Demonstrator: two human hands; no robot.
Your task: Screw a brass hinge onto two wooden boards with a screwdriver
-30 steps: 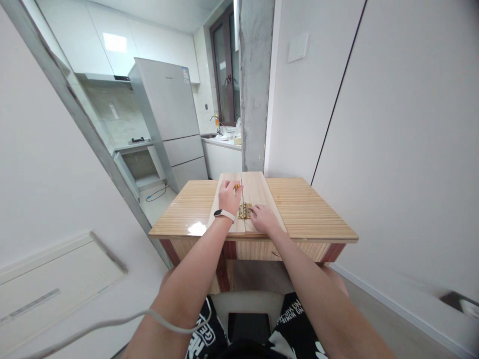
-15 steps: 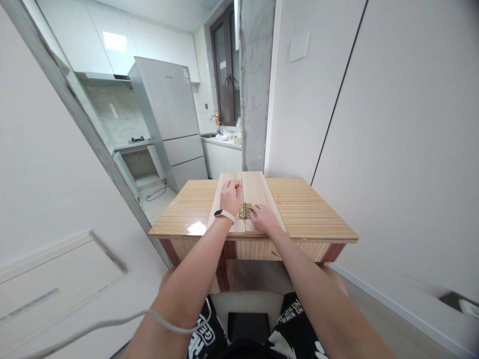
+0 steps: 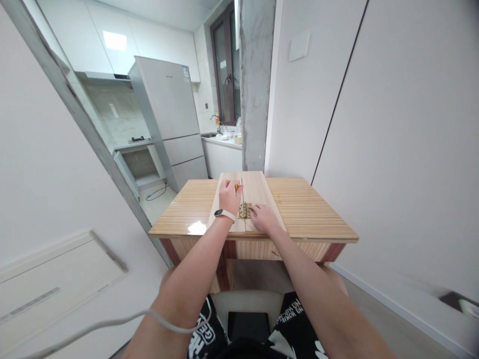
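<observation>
Two pale wooden boards (image 3: pixel 258 189) lie side by side on the table, with a brass hinge (image 3: pixel 245 210) across their seam. Above the left board, my left hand (image 3: pixel 229 195) is closed on a small yellow-and-black tool (image 3: pixel 237 187), mostly hidden by the fingers; its exact kind does not show. My right hand (image 3: pixel 264 218) rests on the right board. Its thumb and fingers come together at the hinge's right leaf, around something small and dark that I cannot make out. A white-strapped band (image 3: pixel 224 215) circles my left wrist.
The wood-grain table (image 3: pixel 310 209) extends to both sides of the boards, with a drawer front below its near edge. Behind stand a grey fridge (image 3: pixel 170 104) and a sink counter (image 3: pixel 222 154). A pale cable (image 3: pixel 112 323) crosses by my left forearm.
My left hand has turned slightly at the wrist, and more of the yellow on the tool shows. My right hand stays at the hinge; the boards have not visibly moved.
</observation>
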